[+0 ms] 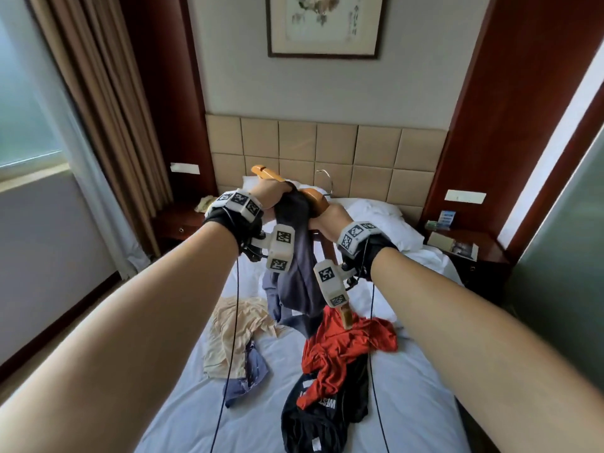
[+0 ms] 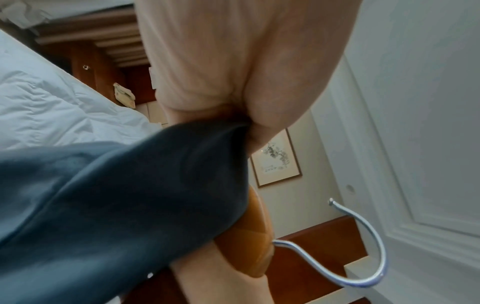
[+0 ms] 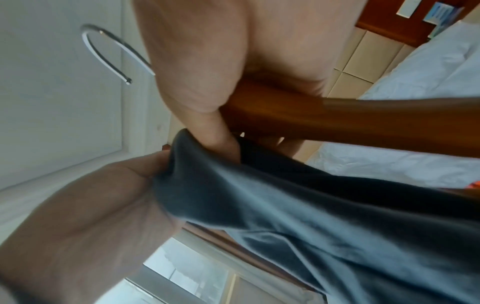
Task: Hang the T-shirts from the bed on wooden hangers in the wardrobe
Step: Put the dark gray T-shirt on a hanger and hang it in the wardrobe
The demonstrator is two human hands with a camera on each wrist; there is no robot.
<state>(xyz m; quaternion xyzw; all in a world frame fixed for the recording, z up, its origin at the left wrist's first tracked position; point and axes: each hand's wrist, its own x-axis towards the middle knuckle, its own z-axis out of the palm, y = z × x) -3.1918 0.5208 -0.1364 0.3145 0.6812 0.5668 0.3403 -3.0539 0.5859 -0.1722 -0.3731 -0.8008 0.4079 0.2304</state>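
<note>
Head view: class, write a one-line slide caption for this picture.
Both hands, left and right, work a dark grey T-shirt onto a wooden hanger above the bed.

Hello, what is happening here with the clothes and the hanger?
A person stands at the foot of the bed and is putting a dark blue T-shirt on a wooden hanger. The left hand grips the bunched shirt at the hanger, and the right hand holds the hanger's wooden arm. The shirt hangs in a bundle, not yet spread. A beige shirt, a red shirt and a black shirt lie on the bed.
</note>
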